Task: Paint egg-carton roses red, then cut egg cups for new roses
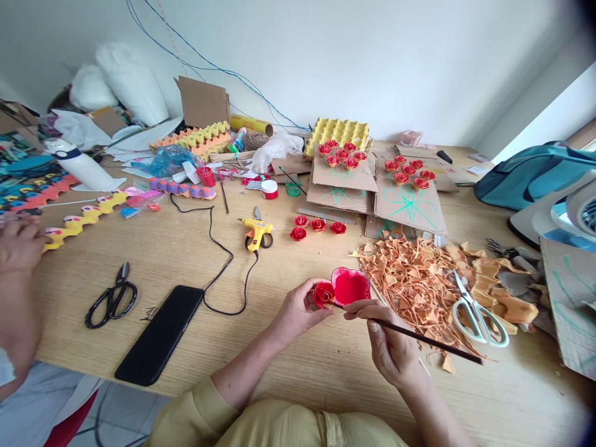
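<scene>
Right hand [395,351] above the counter [284,267] grips the long brush [428,340], and left hand [298,307], beside the red dish [352,285], pinches the red flower [324,293]. It is probably light and fragile, perhaps slippery if wet, best held softly by its base.

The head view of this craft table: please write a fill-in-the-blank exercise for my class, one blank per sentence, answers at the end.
1. A small red rose is held in the person's ____ hand.
2. The right hand holds a long, dark, thin paintbrush near the ____ rose in the other hand.
3. The plastic glue gun with a black cord is mostly ____.
4. The big heap of curly scraps is coloured ____.

Answers: left; red; yellow; orange.
</scene>
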A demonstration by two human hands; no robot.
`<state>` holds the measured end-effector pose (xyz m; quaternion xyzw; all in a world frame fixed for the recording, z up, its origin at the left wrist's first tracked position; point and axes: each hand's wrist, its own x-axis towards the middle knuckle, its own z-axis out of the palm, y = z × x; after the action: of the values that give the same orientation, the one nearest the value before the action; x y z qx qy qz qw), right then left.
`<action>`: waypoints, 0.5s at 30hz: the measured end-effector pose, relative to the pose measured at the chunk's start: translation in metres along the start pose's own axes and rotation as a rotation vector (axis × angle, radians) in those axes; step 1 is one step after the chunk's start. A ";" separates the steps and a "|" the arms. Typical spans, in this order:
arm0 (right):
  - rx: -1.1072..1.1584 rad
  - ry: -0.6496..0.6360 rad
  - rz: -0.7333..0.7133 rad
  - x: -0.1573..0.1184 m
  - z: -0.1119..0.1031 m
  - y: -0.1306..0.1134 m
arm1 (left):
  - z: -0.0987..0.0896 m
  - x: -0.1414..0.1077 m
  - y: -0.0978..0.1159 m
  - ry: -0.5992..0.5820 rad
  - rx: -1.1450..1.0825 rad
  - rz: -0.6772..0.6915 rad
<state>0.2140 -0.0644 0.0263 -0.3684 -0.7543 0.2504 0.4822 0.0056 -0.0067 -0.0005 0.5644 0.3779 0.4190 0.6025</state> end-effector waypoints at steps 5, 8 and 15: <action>-0.036 -0.036 -0.022 -0.001 -0.003 0.001 | -0.001 0.000 -0.001 -0.006 0.016 0.003; -0.007 -0.061 -0.018 0.001 0.001 -0.003 | 0.000 0.001 0.001 0.009 0.022 0.016; 0.011 -0.028 0.008 0.003 0.005 -0.006 | 0.001 0.000 0.003 0.004 0.034 -0.001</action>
<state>0.2072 -0.0652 0.0303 -0.3651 -0.7582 0.2616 0.4727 0.0066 -0.0069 0.0025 0.5737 0.3864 0.4134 0.5922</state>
